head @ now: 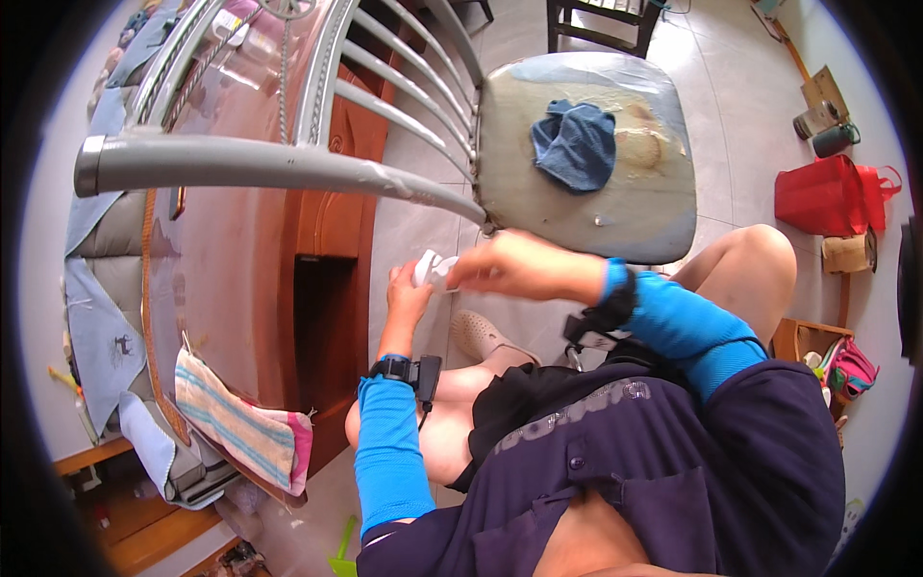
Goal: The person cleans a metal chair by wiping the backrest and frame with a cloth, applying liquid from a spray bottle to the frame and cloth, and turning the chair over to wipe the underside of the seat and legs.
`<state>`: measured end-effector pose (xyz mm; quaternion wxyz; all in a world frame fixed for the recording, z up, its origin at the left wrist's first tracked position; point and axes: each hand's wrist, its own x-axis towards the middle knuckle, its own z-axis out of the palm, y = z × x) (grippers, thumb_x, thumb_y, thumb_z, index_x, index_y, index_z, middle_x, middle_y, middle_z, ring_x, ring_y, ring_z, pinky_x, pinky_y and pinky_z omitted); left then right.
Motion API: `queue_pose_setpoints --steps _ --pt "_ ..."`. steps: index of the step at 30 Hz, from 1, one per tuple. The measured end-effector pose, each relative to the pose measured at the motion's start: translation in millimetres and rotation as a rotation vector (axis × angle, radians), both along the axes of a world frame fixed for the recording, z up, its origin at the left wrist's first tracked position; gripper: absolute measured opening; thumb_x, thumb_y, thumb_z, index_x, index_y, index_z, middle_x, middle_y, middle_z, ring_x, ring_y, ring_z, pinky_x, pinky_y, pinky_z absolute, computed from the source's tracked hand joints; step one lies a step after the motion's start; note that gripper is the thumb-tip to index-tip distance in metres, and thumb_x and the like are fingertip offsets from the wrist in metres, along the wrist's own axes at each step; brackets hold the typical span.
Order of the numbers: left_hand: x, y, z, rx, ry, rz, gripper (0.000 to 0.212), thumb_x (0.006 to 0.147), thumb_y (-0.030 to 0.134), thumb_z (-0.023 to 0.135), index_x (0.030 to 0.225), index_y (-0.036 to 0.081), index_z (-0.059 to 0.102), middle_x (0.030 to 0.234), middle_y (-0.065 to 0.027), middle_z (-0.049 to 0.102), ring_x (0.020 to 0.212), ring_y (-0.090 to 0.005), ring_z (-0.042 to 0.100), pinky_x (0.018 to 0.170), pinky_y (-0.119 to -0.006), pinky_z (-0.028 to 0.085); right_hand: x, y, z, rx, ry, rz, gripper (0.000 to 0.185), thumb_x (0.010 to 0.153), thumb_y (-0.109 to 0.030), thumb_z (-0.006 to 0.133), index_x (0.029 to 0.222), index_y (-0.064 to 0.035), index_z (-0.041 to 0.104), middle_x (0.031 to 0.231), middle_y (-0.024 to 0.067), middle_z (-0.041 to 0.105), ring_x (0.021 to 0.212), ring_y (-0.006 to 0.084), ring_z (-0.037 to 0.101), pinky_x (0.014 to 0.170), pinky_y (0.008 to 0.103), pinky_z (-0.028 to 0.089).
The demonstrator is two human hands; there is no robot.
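A small white object [435, 271], its kind unclear, is between my two hands above the tiled floor. My left hand [407, 292] grips it from the near left side, fingers closed around its lower edge. Over its right side reaches my right hand [505, 267], blurred, with the fingertips at the object; whether they grip it or only touch it cannot be told. Beyond the hands stands a grey metal chair with a worn, stained seat [505, 209]. A crumpled blue cloth [577, 148] lies on that seat. The chair's tubular back [288, 169] extends to the left.
To the left is a reddish-brown wooden table [238, 288] with a striped cloth [234, 418] at its near corner. A dark stool [598, 32] stands beyond the chair. Along the right wall are a red bag [818, 195], a dark green cup [836, 141] and a wooden box [800, 339].
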<state>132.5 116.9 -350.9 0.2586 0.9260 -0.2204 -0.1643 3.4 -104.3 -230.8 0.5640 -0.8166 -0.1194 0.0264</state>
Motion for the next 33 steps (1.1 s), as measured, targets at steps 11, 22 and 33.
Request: queue_pose_setpoints --steps 11,22,33 --pt "19 -5 74 -0.017 0.067 -0.043 0.066 0.074 0.026 0.072 0.127 0.0 0.043 0.125 -0.0155 0.05 0.115 -0.0257 0.048 0.096 -0.032 0.037 1 -130 -42 -0.564 -0.193 -0.782 0.03 0.082 -0.021 0.061 0.109 -0.0087 0.058 0.111 0.0113 0.056 0.104 0.0268 0.052 0.089 0.033 0.041" --pt "-15 -80 269 -1.169 -0.069 -0.066 0.079 0.088 0.065 0.025 0.135 0.002 0.03 0.134 -0.0155 0.037 0.127 -0.0257 0.033 0.106 -0.043 0.025 66 27 94 -0.075 -0.926 -0.742 0.065 0.06 -0.021 0.077 0.116 -0.0077 0.047 0.102 0.0161 0.058 0.096 0.0326 0.055 0.084 0.0396 0.045" --pt "-27 -91 264 -1.096 -0.281 -0.096 0.035 0.091 0.02 0.054 0.12 0.001 0.048 0.115 -0.0079 0.054 0.106 -0.016 0.051 0.095 -0.029 0.038 38 13 -50 -0.033 -0.459 -0.819 0.056 0.063 -0.002 0.072 0.113 -0.0076 0.048 0.107 0.015 0.055 0.097 0.0353 0.055 0.08 0.0374 0.047"
